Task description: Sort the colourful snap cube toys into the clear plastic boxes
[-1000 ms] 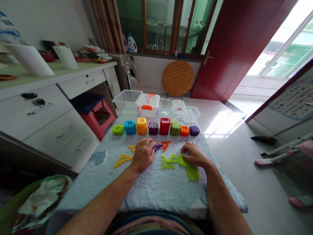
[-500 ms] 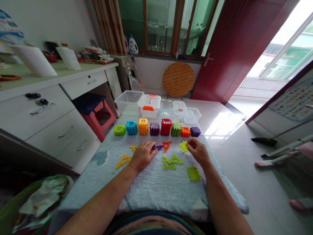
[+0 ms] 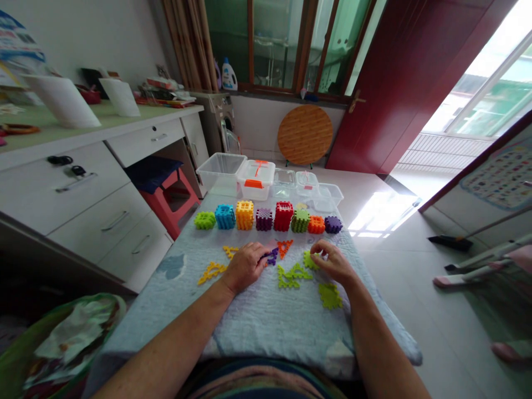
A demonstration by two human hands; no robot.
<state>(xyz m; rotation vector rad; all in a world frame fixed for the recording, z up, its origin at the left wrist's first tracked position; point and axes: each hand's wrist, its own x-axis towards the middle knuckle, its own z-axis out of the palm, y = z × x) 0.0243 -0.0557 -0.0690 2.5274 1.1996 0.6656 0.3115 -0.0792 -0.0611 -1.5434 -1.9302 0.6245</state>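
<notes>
At the far middle of the table, our right hand has its fingers pinched shut on a lime green toothed tile, held low over the cloth just right of the green triangle pieces. Our left hand lies flat, fingers loosely spread, tips touching the purple piece; whether it grips it we cannot tell. Orange triangle just beyond. Second lime tile lies near our right wrist. Yellow pieces lie left of the left hand.

Risks, as we judge them: a wrist sweep could drag the loose flat pieces out of place; a reach forward could knock the row of assembled cubes, which stands close behind the hands.

Room: bare cloth toward us is wide open. The right table edge is near the right hand, with floor beyond it, so a tile nudged that way could drop. Clear plastic boxes crowd the far edge.
</notes>
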